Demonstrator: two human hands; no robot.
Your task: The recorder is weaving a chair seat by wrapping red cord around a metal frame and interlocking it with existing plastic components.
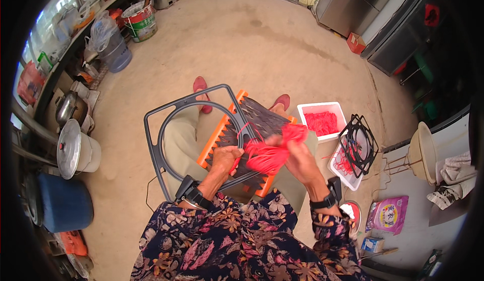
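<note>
Concrete floor (252, 54) | red bundle (269, 158), long axis up-rightward | hands (227, 159) (301, 159): left grips frame (188, 102), right grips bundle

Runs open ahead over the concrete floor (262, 59) toward its far edge. Is barred between the left hand (226, 160) and the right hand (300, 161) by red strands (267, 156). Passes through the round hole of the grey frame (190, 100), down to the left trouser leg (181, 135). Near the floor's right edge, meets white tubs (317, 107) and black frames (374, 151); at the left edge, a blue bucket (68, 203).
</note>
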